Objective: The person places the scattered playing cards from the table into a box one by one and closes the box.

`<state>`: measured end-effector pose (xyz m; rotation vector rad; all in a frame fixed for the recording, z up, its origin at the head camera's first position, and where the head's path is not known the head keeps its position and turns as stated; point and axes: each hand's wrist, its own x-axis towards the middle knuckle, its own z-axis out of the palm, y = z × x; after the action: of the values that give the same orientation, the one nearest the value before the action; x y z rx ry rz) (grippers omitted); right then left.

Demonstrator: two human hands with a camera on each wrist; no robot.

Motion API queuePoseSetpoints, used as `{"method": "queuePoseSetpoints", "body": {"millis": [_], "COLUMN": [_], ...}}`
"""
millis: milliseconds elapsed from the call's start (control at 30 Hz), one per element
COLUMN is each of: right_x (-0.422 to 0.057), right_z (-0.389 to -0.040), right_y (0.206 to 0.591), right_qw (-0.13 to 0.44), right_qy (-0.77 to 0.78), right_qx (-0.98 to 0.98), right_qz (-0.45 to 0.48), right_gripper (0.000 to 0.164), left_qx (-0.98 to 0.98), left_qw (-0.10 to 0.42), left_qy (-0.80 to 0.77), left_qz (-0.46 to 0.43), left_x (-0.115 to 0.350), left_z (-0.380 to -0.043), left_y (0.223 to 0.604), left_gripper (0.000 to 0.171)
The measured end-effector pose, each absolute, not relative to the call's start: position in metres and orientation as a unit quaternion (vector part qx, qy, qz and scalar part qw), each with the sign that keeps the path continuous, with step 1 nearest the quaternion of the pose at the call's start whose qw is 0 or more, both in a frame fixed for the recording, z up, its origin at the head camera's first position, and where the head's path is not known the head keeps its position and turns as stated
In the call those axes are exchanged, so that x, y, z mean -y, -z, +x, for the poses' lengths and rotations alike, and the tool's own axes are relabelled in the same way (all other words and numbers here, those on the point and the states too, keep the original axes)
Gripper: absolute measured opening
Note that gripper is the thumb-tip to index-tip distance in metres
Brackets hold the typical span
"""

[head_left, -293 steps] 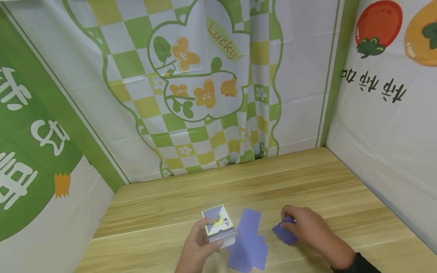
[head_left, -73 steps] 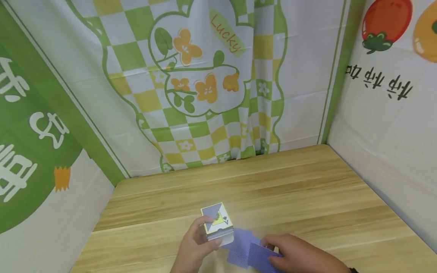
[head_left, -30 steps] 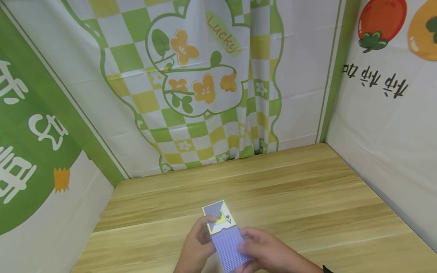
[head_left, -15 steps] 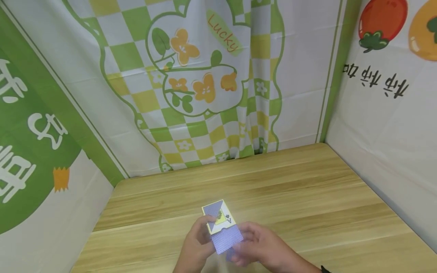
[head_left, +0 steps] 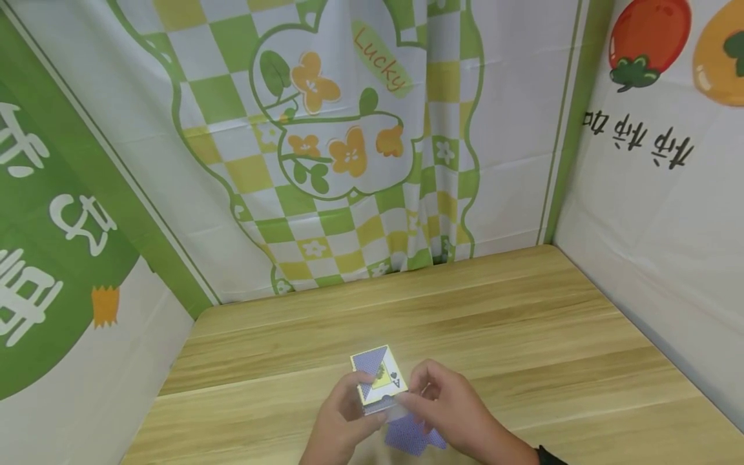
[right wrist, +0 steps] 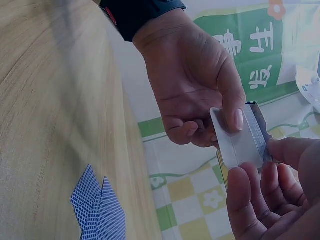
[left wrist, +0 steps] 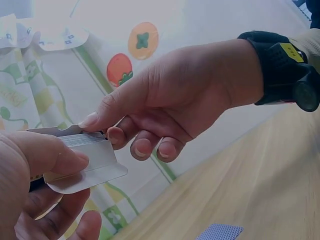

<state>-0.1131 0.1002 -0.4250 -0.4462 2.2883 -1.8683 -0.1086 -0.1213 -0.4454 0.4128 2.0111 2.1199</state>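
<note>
My left hand [head_left: 343, 420] grips a playing-card box [head_left: 371, 363], printed with an ace of spades, tilted above the table. Its open end faces me, with the white flap [right wrist: 232, 150] folded out under my left thumb. Edges of the playing cards [left wrist: 82, 140] inside show at the opening in the left wrist view. My right hand [head_left: 453, 407] has its thumb and curled index finger at the box's open corner, pinching there; the other fingers are bent and hold nothing. Below the box, several loose blue-backed cards [head_left: 407, 436] lie overlapping on the table.
The wooden table [head_left: 279, 361] extends around both hands. A green-and-white checked curtain [head_left: 343, 232] hangs along its back edge. Printed cloth walls [head_left: 651, 213] stand at either side.
My right hand lifted cards from the table and slid them into the box, where they no longer stick out. It then shifted up to the box's corner; my left hand kept its grip.
</note>
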Motion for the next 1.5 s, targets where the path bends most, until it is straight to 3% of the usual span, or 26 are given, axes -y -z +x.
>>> {"method": "queuePoseSetpoints", "body": {"millis": [367, 500, 733, 867, 1000, 1300, 1500], "right_x": [-0.105, -0.109, -0.119, -0.122, -0.122, -0.118, -0.107], "right_z": [-0.119, -0.122, -0.122, -0.123, -0.122, -0.130, -0.141], "right_y": [0.432, 0.438, 0.454, 0.466, 0.475, 0.479, 0.480], "right_qw": [0.059, 0.055, 0.096, 0.068, 0.017, -0.002, 0.003], "right_qy": [0.592, 0.536, 0.438, 0.369, 0.276, 0.217, 0.215], "right_qx": [-0.790, -0.822, -0.860, -0.885, -0.920, -0.939, -0.946], "right_qz": [-0.150, -0.183, -0.242, -0.276, -0.278, -0.266, -0.244], "right_gripper": [0.022, 0.016, 0.016, 0.014, 0.019, 0.026, 0.052], "left_qx": [-0.688, -0.684, -0.669, -0.670, -0.673, -0.675, -0.676], "left_qw": [0.080, 0.084, 0.086, 0.080, 0.081, 0.081, 0.088], "left_qy": [-0.711, -0.716, -0.728, -0.727, -0.724, -0.725, -0.723], "left_qz": [0.116, 0.115, 0.123, 0.129, 0.125, 0.114, 0.110], "left_x": [0.128, 0.130, 0.131, 0.134, 0.135, 0.135, 0.135], "left_z": [-0.109, -0.110, -0.110, -0.109, -0.109, -0.109, -0.110], "left_y": [0.443, 0.444, 0.445, 0.445, 0.443, 0.443, 0.444], "left_gripper": [0.053, 0.053, 0.052, 0.051, 0.051, 0.053, 0.053]}}
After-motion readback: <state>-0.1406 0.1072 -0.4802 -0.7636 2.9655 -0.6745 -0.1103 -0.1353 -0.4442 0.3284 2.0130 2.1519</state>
